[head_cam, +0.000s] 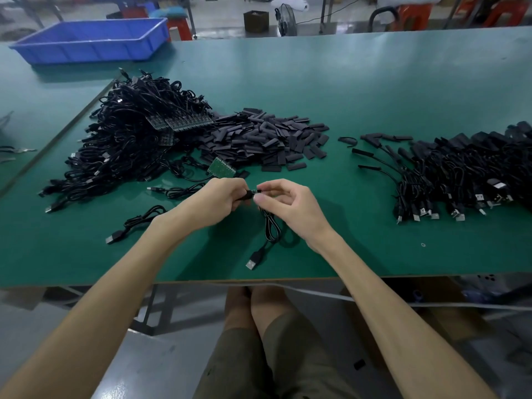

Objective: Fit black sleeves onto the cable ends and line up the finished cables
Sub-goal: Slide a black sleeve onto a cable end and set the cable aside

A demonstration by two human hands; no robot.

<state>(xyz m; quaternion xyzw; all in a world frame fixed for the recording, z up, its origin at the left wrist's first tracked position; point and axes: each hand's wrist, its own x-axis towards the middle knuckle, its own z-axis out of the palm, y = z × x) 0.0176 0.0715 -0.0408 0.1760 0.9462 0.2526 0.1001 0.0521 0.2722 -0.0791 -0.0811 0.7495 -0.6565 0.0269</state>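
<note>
1. So both hands are up front over the green tabletop, nearly touching, with my forearms angling in from either side.
2. My left hand is curled, thumb and fingers pinching a black sleeve.
3. My right hand pinches the cable by its end with thumb and index, other fingers loosely bent. The rest loops down to its USB plug on the tabletop.
4. Beyond my hands is the loose sleeve pile, with the unsleeved cable heap to the left and the finished cables lined up to the right.
</note>
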